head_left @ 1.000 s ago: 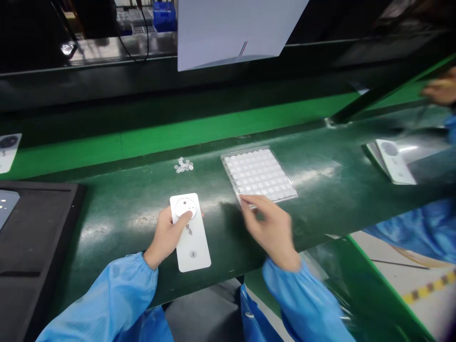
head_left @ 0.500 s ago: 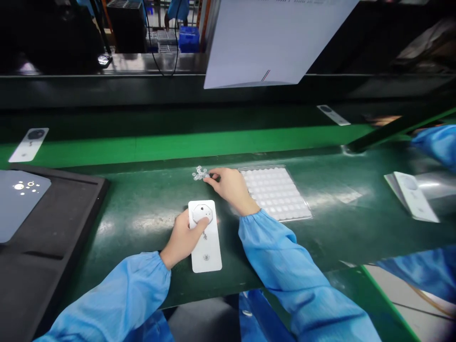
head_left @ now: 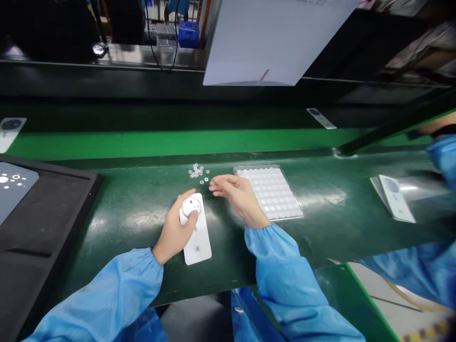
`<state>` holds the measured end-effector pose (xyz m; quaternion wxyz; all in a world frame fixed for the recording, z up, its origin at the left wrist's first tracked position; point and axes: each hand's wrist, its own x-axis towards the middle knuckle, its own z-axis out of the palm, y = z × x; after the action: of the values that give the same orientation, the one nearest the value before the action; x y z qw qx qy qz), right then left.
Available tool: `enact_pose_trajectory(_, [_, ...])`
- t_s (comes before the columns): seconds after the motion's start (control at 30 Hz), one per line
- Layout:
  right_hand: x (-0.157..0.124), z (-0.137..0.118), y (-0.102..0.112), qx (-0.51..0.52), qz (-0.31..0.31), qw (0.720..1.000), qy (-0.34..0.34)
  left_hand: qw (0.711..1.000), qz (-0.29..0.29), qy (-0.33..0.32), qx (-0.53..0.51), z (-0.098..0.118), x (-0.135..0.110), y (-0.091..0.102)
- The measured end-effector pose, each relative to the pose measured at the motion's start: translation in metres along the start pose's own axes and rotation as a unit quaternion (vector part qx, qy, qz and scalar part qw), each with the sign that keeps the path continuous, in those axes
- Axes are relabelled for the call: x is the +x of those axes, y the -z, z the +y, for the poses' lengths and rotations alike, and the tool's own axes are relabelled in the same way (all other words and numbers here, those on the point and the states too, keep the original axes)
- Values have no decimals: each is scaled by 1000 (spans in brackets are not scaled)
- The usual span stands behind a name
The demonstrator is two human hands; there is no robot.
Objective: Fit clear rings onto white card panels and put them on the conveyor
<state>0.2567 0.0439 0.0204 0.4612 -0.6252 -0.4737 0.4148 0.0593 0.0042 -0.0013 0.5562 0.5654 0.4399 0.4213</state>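
Left hand [head_left: 174,232] closed firmly round white disc [head_left: 190,208] on white card [head_left: 198,248]; right hand [head_left: 238,194] half open, seemingly empty, near small clear rings [head_left: 198,172]; blister tray [head_left: 269,192] right, on green bench [head_left: 117,213].

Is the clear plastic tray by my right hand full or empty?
It looks full: white round pieces sit in rows across the whole clear plastic tray, and no bare pockets show, though glare hides some detail.
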Motion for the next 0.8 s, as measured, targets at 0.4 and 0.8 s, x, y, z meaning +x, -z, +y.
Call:
enact_pose_trajectory(0.4, [-67,-6,-15,187,-119,969,-105,996,0,-72,50,6,3,5])
enact_pose_trajectory(0.8, [-72,-4,-12,160,-165,967,-111,996,12,-82,19,6,3,6])
